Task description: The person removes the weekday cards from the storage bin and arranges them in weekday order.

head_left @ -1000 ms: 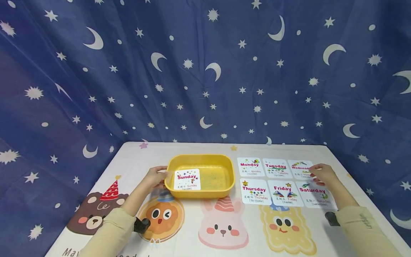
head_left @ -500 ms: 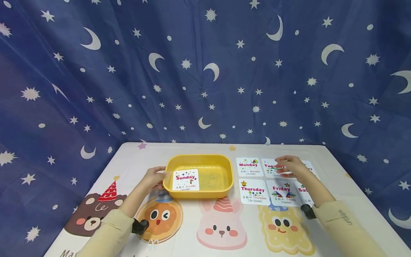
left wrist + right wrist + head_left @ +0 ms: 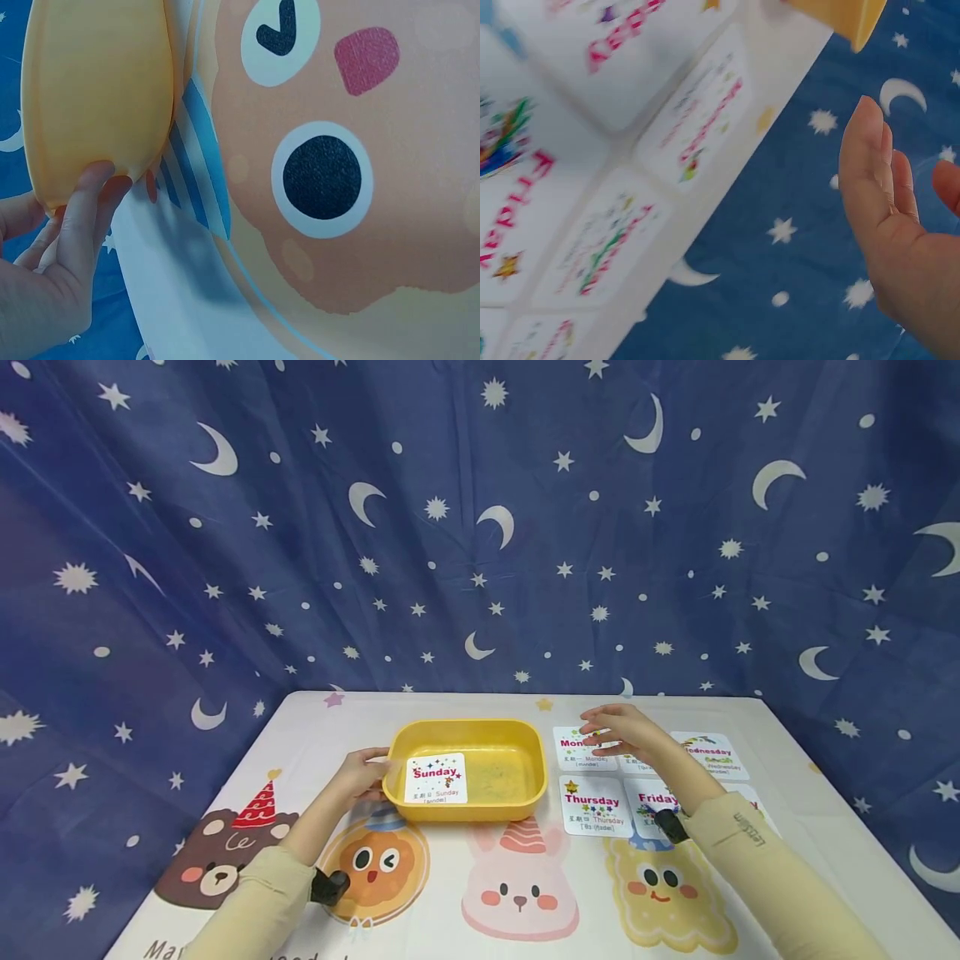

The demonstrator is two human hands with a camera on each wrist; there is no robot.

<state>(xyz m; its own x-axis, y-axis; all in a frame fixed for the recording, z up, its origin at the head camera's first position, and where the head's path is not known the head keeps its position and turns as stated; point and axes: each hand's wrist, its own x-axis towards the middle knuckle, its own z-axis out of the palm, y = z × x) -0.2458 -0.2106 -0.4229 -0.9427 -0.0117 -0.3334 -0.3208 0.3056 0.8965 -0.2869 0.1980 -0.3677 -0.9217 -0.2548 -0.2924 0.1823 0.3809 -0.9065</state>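
Note:
A yellow plastic basin (image 3: 480, 812) sits on the table, with a "Sunday" card (image 3: 436, 783) lying in its left part. My left hand (image 3: 362, 777) grips the basin's left end; in the left wrist view, fingers press its outer wall (image 3: 97, 90). Two rows of weekday cards lie to the right. My right hand (image 3: 626, 728) hovers over the "Monday" card (image 3: 585, 762) and the "Tuesday" card (image 3: 637, 767), partly covering both. In the right wrist view its fingers (image 3: 866, 165) are extended and hold nothing. The "Saturday" card is mostly behind the right forearm.
Below those lie the "Thursday" card (image 3: 596, 814) and the "Friday" card (image 3: 647, 797); the "Wednesday" card (image 3: 716, 758) is at the right. A cartoon-printed white cloth (image 3: 521, 881) covers the table. Behind hangs a blue curtain (image 3: 450, 552) with moons and stars.
My right hand has swept left across the top row, from beside the Wednesday card to over Monday and Tuesday. The left hand, basin and Sunday card have stayed put.

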